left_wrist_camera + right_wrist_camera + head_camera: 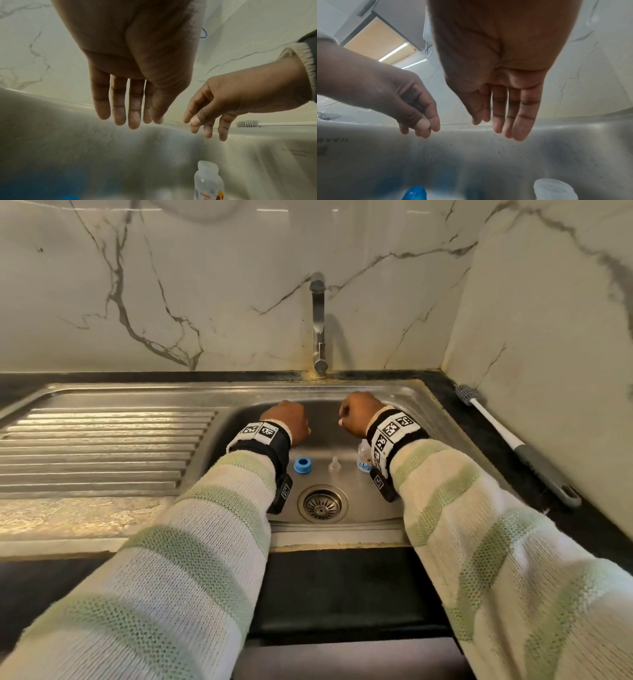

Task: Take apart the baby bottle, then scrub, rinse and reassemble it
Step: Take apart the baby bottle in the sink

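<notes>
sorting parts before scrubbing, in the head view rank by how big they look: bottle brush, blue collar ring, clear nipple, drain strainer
1. bottle brush, by far the longest
2. drain strainer
3. blue collar ring
4. clear nipple, smallest, though its faint outline makes this less sure

**Striped knit sleeves and tagged wristbands**

Both arms wear a chunky knit jumper in cream with broad pale green stripes, the left sleeve (178, 559) and right sleeve (507, 542) ending in ribbed cream cuffs. Each wrist carries a black strap, the left wristband (260, 436) and right wristband (394, 429), faced with white squares printed with black pixel-pattern codes. A small black box with another code hangs under each strap
</notes>
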A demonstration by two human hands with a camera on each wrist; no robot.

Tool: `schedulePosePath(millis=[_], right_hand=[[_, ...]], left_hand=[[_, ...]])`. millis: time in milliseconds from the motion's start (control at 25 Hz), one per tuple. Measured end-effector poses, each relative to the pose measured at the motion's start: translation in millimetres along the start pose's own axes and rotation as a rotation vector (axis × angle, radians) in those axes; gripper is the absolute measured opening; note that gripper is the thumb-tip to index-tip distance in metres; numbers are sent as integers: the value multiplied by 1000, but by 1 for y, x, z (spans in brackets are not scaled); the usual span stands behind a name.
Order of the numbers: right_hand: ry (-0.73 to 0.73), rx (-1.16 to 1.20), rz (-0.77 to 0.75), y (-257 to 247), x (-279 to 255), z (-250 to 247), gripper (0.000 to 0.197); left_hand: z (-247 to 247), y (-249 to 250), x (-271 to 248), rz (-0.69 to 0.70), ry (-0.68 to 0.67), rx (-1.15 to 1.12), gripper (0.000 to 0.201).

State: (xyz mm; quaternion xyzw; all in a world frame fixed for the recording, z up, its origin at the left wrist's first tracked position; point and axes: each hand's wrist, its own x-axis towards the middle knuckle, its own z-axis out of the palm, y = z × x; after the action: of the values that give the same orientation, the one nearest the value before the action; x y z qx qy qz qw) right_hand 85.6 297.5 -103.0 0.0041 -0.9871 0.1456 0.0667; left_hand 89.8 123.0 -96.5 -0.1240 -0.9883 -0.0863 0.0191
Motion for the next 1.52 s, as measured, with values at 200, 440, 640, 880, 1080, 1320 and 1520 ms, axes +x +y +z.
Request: schedulePosePath(millis=[200, 440, 640, 880, 1080, 1320, 1520], right_hand=[[88, -12, 30, 1, -28, -21, 13], [-6, 5, -9, -6, -25, -16, 25], [-177, -68, -40, -2, -20, -7, 24], [56, 26, -21, -12, -18, -19, 13], [-68, 1, 15, -2, -24, -13, 19], [115, 61, 85, 4, -34, -70, 18], [45, -170, 327, 59, -52, -137, 24]], left_hand=[[-6, 7, -14, 19, 47, -91, 19], [-6, 1, -9, 38, 92, -143, 21], [6, 4, -4, 23, -78, -51, 24], [-6, 4, -2, 42, 90, -130, 21], [9, 8, -1, 20, -30, -80, 28], [1, 17, -7, 84, -13, -119, 31], [-1, 13, -10, 152, -48, -149, 31]])
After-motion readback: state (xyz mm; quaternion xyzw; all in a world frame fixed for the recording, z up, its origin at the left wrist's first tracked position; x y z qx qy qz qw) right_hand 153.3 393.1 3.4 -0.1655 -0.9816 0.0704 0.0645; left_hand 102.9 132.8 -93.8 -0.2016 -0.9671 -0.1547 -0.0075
